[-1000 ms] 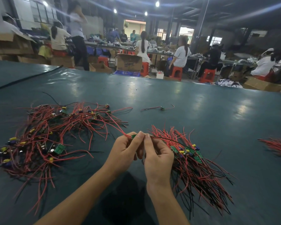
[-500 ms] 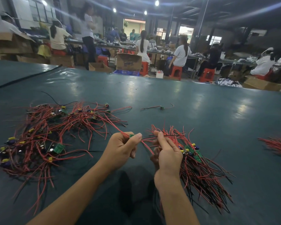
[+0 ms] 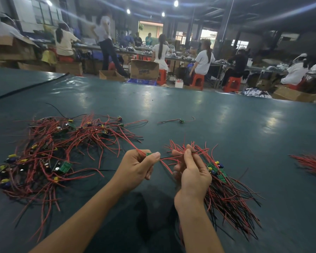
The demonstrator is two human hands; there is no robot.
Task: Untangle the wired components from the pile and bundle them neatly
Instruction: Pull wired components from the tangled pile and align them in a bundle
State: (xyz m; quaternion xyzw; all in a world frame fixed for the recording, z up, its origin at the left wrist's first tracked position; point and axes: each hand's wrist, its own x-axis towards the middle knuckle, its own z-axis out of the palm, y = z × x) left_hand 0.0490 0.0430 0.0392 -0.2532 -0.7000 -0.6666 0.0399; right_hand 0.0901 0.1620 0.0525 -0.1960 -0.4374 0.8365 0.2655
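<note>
Now, head view: one person's two bare forearms reach over a dark green table (image 3: 226,128).
Left hand (image 3: 135,167): curled, its fingers (image 3: 156,155) pinching the held component (image 3: 148,154) between thumb tip and forefinger.
Right hand (image 3: 193,172): curled, its fingers (image 3: 189,152) pinching the black wire (image 3: 173,156) near its far end; lower fingers bent toward the palm.
Held component, position: raised above the table between the two hands, just at the left fingertips.
Held component, appearance: small green board, mostly covered by the thumb.
Black wire: runs nearly straight from the board across the gap to the right hand, tip showing just past the right fingers.
Red wire (image 3: 133,147): leaves the left hand's grip and runs up-left into the pile.
Pile (image 3: 58,152): left of the left hand, lying on the table; loose tangle of red and black wires with green boards and yellow and blue parts.
Bundle (image 3: 226,194): on the table beneath and right of the right hand; wires roughly parallel, boards grouped near the middle.
Lone component (image 3: 181,121): on the table beyond both hands, well apart.
Second bundle (image 3: 312,163): red wires at the right edge, partly cut off.
</note>
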